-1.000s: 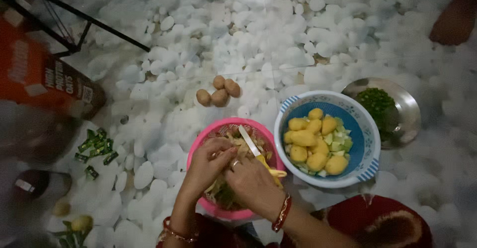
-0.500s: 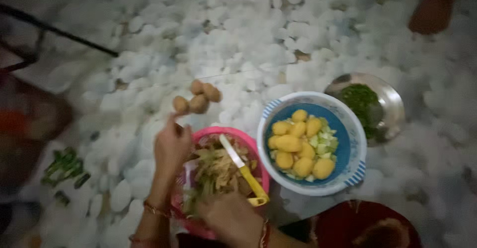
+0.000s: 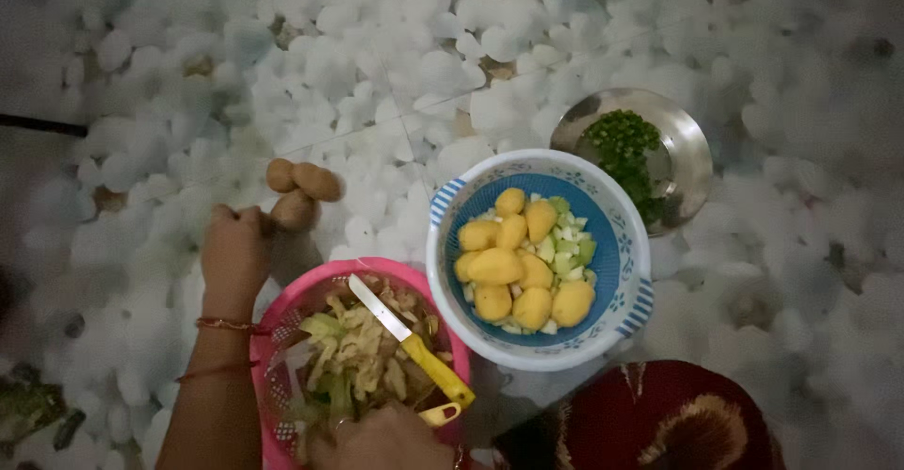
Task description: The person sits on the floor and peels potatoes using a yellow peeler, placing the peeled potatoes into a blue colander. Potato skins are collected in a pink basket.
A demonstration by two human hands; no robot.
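Head view: left hand (image 3: pixel 235 249) has fingers curled on a potato (image 3: pixel 292 211) on the floor (image 3: pixel 395 74) beside the pink basket (image 3: pixel 282 319). Right hand (image 3: pixel 381 440), fingers unclear, holds the knife (image 3: pixel 405 340) over the peels; the potato may roll away if grip slips.

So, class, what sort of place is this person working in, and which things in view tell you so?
Probably a home floor used for food preparation: a pebble-patterned floor, a blue basket of peeled potatoes, and a pink basket of peelings.
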